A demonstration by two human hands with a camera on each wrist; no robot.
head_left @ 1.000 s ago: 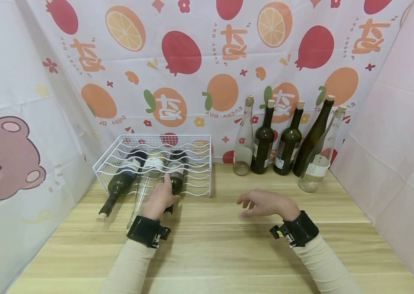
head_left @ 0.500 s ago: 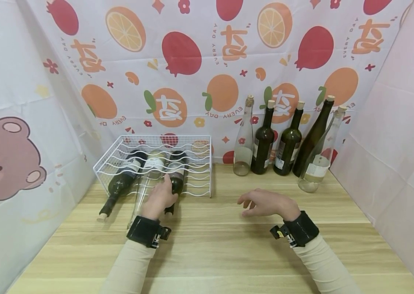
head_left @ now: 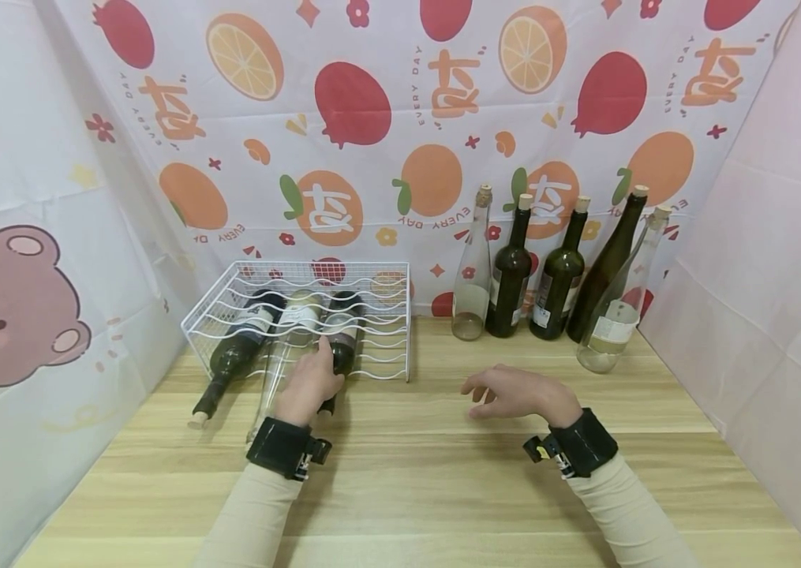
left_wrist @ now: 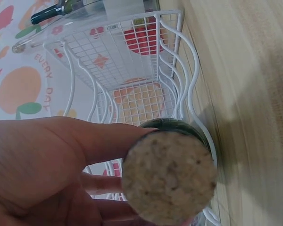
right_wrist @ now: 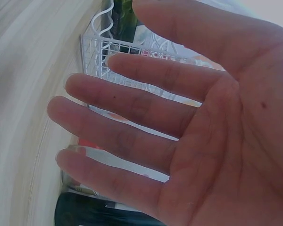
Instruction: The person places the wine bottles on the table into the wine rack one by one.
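Room to move along a wide near strip of light wood-grain tabletop [head_left: 400, 497], and across the gap between the right edge of the white wire rack [head_left: 408, 331] and five corked bottles standing far right. Gripping with left hand [head_left: 309, 385] the neck of the dark-green glass bottle with pale label [head_left: 346, 360], rightmost of three lying in rack, with thumb and fingers wrapped round just behind its round tan cork [left_wrist: 169, 179]. Lying just left of that: clear glass bottle with pale label [head_left: 301, 315], then black-green glass bottle [head_left: 233, 355], with neck past rack's near edge. Holding nothing in right hand [head_left: 521, 390], with fingers relaxed and spread, well right of rack and on near side of standing clear slender bottle [head_left: 469, 304]. Hardly any difference from half a second ago: same grip, same right-hand pose, same bottle places. Behind, white curtain with orange and red fruit prints [head_left: 428, 102]; at left, white sheet with pink bear [head_left: 24, 173]; at right, pale pinkish sheet [head_left: 762, 276].
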